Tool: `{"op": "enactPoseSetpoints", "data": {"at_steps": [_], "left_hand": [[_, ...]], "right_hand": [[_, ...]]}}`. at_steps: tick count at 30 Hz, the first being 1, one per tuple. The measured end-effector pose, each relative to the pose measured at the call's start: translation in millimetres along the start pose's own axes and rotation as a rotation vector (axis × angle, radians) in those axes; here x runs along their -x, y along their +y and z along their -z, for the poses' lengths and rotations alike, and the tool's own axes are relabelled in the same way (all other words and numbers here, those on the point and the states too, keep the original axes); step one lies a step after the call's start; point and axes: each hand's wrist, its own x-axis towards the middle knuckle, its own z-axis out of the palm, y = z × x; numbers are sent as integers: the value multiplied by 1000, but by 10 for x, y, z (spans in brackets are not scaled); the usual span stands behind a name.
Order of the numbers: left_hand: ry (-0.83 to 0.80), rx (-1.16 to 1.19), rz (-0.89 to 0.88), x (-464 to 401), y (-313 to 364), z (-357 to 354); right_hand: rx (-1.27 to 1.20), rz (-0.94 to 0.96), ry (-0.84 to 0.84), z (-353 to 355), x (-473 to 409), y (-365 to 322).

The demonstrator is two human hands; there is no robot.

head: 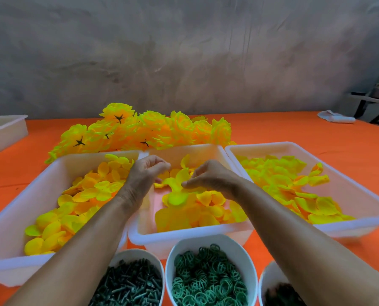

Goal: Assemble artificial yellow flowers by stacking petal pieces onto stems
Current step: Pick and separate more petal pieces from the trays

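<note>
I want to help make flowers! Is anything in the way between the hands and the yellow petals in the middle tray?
Nothing visible is. Both hands, left and right, hang right over the petals in the middle tray, fingertips already among them.

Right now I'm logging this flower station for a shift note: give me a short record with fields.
surface: orange table
petal trays: three white trays, left, middle, right
finished flowers: pile behind trays
near cups: dark stems, green rings
left hand: over middle tray, fingers curled
right hand: pinching petal piece
</note>
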Motion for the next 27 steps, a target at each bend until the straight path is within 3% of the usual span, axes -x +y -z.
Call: {"op": "enactPoseSetpoints", "data": {"at_steps": [3,6,12,18,24,27], "left_hand": [[31,30,-9,4,-5,1],[64,32,-34,8,-12,-6],[49,-99,-134,-18,40,-69],[-69,-139,-200,-58,286,-359],[-150,-77,-229,-13,347,-885],[-187,-58,-252,-32,411,-1125]], "right_hand": [[327,-25,-22,-41,64,-46],[490,12,21,-7,116,-57],[319,63,201,499,303,37],[-3,-121,289,1088,555,465],[98,-183,297,1412,638,723],[316,-188,169,1476,643,738]]}}
